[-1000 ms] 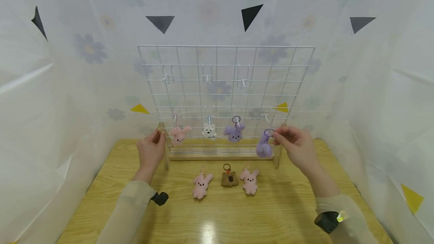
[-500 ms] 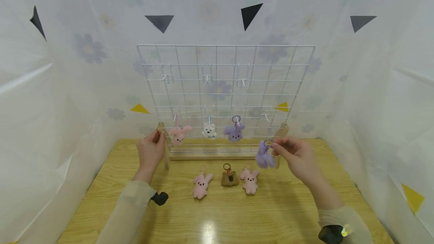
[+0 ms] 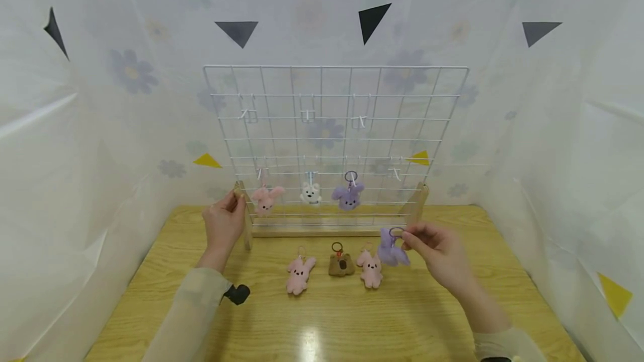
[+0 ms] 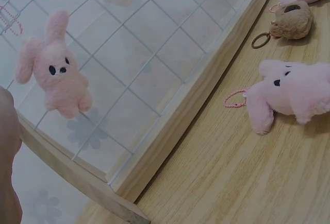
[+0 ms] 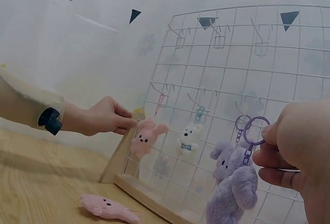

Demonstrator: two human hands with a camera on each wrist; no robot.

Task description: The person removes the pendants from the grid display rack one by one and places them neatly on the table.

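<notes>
Purple plush keychain (image 3: 391, 253) suspended by its ring from the right hand (image 3: 437, 250)

Clock positions are read in the head view about the brown keychain (image 3: 341, 265), which is laid on the wooden table (image 3: 322, 317). The purple plush keychain is held between two and three o'clock, near the lower end of the white wire rack (image 3: 322, 139). Its purple ring (image 5: 246, 134) is pinched between the thumb and fingers of the right hand, at three o'clock. The top of the wooden post (image 5: 120, 154) is pinched by the left hand (image 3: 225, 220), between nine and ten. On the rack are hung a pink bunny (image 3: 266, 200) at ten, a white bear (image 3: 311, 193) at eleven and a second purple keychain (image 3: 348, 196) at twelve. Two pink keychains are laid on the table: one (image 3: 299, 276) near nine, the other (image 3: 372, 270) at three.
</notes>
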